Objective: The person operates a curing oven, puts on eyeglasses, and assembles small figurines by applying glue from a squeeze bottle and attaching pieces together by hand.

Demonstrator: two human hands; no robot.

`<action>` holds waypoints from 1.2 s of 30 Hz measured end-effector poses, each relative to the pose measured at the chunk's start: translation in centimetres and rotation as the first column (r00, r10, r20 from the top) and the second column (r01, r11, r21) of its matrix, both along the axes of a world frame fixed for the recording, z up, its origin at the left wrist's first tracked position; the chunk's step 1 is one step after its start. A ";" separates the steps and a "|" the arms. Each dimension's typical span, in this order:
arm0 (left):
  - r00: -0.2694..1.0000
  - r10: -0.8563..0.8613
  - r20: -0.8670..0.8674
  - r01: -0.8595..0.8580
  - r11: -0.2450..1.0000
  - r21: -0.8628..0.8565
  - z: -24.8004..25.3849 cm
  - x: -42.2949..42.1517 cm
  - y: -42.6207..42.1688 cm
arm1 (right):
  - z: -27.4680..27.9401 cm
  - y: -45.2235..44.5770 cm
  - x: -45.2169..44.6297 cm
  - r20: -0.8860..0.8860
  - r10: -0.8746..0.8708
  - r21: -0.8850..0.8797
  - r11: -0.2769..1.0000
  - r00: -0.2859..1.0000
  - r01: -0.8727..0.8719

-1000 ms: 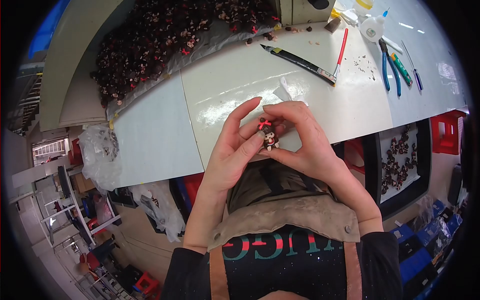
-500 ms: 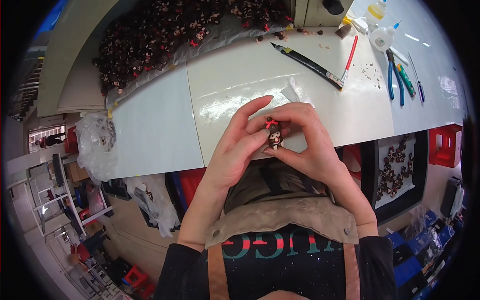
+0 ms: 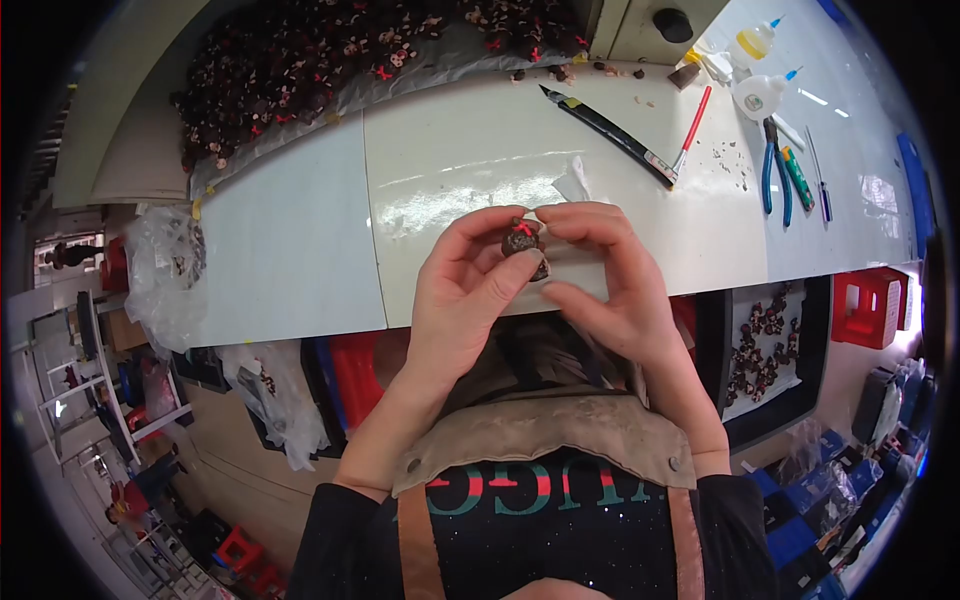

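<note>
A small dark brown figurine [image 3: 521, 241] with a red bow on top is pinched between the thumb and fingers of my left hand [image 3: 462, 285], near the table's front edge. Its rounded brown side faces up, and my thumb covers part of it. My right hand [image 3: 618, 280] is curved on the other side, thumb and fingers apart, with its index fingertip close to the figurine's top. Whether that fingertip touches the figurine is hard to tell.
A heap of similar figurines [image 3: 300, 75] lies on plastic sheeting at the back left. A black cutter [image 3: 610, 134], red brush [image 3: 697, 120], blue pliers [image 3: 777, 172] and bottles [image 3: 760, 95] lie at the right. Below the table edge, a black tray [image 3: 810, 345] holds more figurines.
The figurine has turned so its face no longer shows, only its brown side. My right thumb has moved away from it, and my left hand still grips it.
</note>
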State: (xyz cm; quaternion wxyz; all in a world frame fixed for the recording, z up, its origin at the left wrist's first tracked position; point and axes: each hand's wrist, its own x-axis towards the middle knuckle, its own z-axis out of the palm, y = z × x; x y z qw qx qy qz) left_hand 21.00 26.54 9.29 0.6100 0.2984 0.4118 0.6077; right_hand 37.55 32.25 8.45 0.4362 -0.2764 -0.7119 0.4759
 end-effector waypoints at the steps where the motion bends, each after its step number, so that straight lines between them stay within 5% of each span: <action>1: 1.000 -0.006 -0.017 0.006 1.000 0.003 0.1 0.1 -0.1 | -0.1 0.1 0.1 -0.046 0.012 -0.055 0.998 0.999 -0.015; 4: 0.998 -0.031 -0.060 0.031 1.000 0.005 0.6 0.1 -0.3 | -0.2 0.1 0.2 -0.117 0.009 -0.209 0.977 0.993 -0.033; 10: 0.992 -0.046 -0.118 0.048 0.999 0.017 0.1 0.6 -0.5 | -0.1 -0.2 0.1 0.045 -0.086 -0.065 0.994 0.995 0.089; 17: 0.947 -0.028 -0.319 0.074 0.988 0.135 1.0 -0.1 -0.4 | -1.5 -0.6 0.2 0.050 -0.161 -0.163 0.972 0.986 0.167; 36: 0.981 -0.047 -0.190 0.081 0.981 0.175 0.3 0.1 -0.4 | -0.9 -1.1 -0.4 -0.018 -0.122 -0.166 0.979 0.992 0.117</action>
